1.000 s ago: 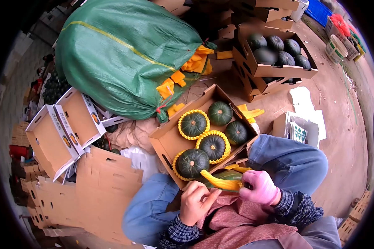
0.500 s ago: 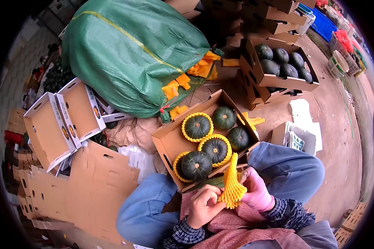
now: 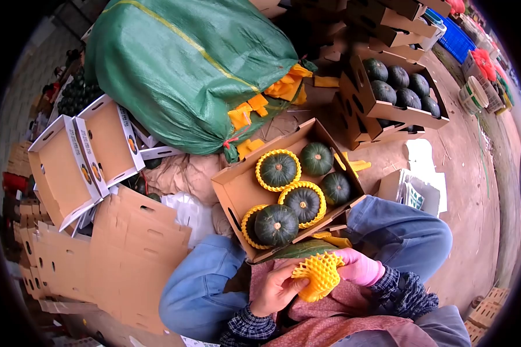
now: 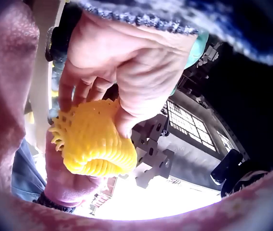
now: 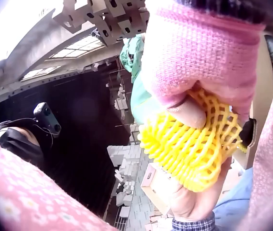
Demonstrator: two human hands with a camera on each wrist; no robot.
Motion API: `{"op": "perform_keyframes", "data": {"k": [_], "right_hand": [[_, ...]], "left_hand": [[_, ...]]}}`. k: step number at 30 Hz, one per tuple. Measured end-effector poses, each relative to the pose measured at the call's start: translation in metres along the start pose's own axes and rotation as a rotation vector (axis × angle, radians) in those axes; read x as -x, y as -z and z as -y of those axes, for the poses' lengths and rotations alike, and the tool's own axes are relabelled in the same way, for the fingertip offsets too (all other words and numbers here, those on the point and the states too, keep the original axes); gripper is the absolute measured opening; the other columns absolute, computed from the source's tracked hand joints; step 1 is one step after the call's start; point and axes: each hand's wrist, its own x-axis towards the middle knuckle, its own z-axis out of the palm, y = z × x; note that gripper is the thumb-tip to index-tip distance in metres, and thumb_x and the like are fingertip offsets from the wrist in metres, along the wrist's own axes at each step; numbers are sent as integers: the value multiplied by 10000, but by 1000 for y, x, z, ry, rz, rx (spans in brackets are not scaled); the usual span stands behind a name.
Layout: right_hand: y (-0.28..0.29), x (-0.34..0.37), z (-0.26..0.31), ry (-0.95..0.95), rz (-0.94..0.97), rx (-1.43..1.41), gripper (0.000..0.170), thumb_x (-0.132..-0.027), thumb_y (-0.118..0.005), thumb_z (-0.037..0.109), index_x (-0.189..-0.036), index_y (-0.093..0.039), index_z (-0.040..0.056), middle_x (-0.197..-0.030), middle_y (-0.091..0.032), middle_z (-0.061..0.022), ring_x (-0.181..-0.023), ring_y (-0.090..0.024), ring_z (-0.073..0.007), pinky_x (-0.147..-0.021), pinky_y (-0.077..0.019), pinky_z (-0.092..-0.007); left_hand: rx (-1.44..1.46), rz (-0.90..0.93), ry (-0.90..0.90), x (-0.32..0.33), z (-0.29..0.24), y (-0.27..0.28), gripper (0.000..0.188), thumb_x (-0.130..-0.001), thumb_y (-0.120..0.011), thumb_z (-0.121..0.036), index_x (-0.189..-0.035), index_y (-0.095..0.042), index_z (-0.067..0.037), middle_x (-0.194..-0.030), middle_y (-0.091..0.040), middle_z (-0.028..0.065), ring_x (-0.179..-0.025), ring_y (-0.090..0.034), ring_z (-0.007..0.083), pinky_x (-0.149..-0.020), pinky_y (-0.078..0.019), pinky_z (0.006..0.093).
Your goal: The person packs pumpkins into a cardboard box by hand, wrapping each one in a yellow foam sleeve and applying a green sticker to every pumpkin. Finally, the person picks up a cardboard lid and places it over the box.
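Note:
Between both hands, over the lap, is a yellow foam net sleeve, bunched into a short round cup. The bare left hand pinches one side of it, thumb on the outside and fingers behind, as the left wrist view shows. The right hand, in a pink glove with bare fingertips, grips the opposite side; its thumb presses on the mesh in the right wrist view. Just beyond the hands lies a green squash, partly hidden by the sleeve. An open cardboard box holds several dark green squashes, some in yellow sleeves.
A large green sack spills yellow foam pieces behind the box. At the back right, stacked boxes hold more squashes. Empty white-edged boxes and flattened cardboard lie at the left. A small white carton stands at the right.
The sleeve went from a long strip to an upright flared shape, and is now folded into a short cup. Both hands stayed on it, shifting slightly. The head view tilted a little.

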Motion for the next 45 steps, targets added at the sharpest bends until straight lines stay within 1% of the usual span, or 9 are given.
{"op": "perform_keyframes", "data": {"k": [9,13,18,19,21,24,30,41,45], "right_hand": [[-12,-23,7,307,43,400,430,-879,-734,106,-1254,-541,23,-1196,-571,-79,-1100,-557,-198,-977,-440,-359],[-9,-24,20,340,164,210,281,-848,-771,198,-961,-580,26,-1052,-603,-69,-966,-547,-192,-875,-432,-364],[-10,-18,24,-226,431,162,381,-932,-690,344,-1087,-601,8,-929,-596,-31,-915,-503,-107,-868,-409,-293],[-15,-32,33,229,407,698,457,-959,-643,404,-1123,-612,-21,-981,-622,-33,-949,-510,-101,-874,-427,-293],[-3,-21,28,-116,365,-33,350,-971,-638,312,-1113,-645,-8,-1043,-652,-94,-979,-562,-176,-906,-443,-357],[4,-21,39,43,246,-125,264,-974,-635,258,-1080,-643,17,-1024,-654,-91,-955,-589,-190,-875,-460,-355],[18,-98,-9,353,-545,1071,154,-961,-582,156,-1031,-551,23,-862,-556,-214,-800,-570,-407,-688,-471,-441],[52,-116,15,430,-703,1114,185,-964,-560,180,-1076,-547,33,-900,-581,-234,-874,-577,-454,-747,-491,-458],[80,-120,14,391,-676,719,154,-998,-562,171,-1041,-562,23,-844,-574,-127,-808,-556,-174,-753,-483,-324]], "left_hand": [[-554,-308,-471,-12,-20,-19,199,-704,-840,-75,-824,-691,-17,-922,-666,87,-874,-634,272,-824,-500,348],[169,510,119,-1,-20,13,228,-951,-667,-132,-1122,-609,8,-961,-637,49,-980,-585,178,-931,-436,333],[723,-79,65,8,-5,35,134,-1014,-542,-156,-1039,-541,-24,-993,-632,62,-985,-616,139,-889,-487,300],[794,-145,103,10,0,25,176,-1020,-531,-188,-1075,-523,-22,-994,-627,66,-976,-620,144,-873,-493,302],[1139,133,178,13,13,29,334,-1027,-514,-310,-1164,-485,-7,-1044,-623,73,-980,-619,147,-840,-493,281],[441,35,459,15,16,34,307,-1019,-533,-293,-1076,-581,4,-901,-634,44,-730,-600,107,-652,-469,243],[-803,-571,-283,-40,43,64,192,-919,-674,-134,-929,-586,36,-869,-569,158,-767,-561,347,-688,-466,387],[-261,-430,-68,-116,53,60,239,-1066,-469,-261,-1112,-522,-33,-975,-576,19,-907,-512,93,-829,-441,259],[-239,-487,-75,-148,59,52,217,-1043,-531,-258,-993,-538,-47,-831,-535,-28,-769,-469,51,-709,-413,213]]}}
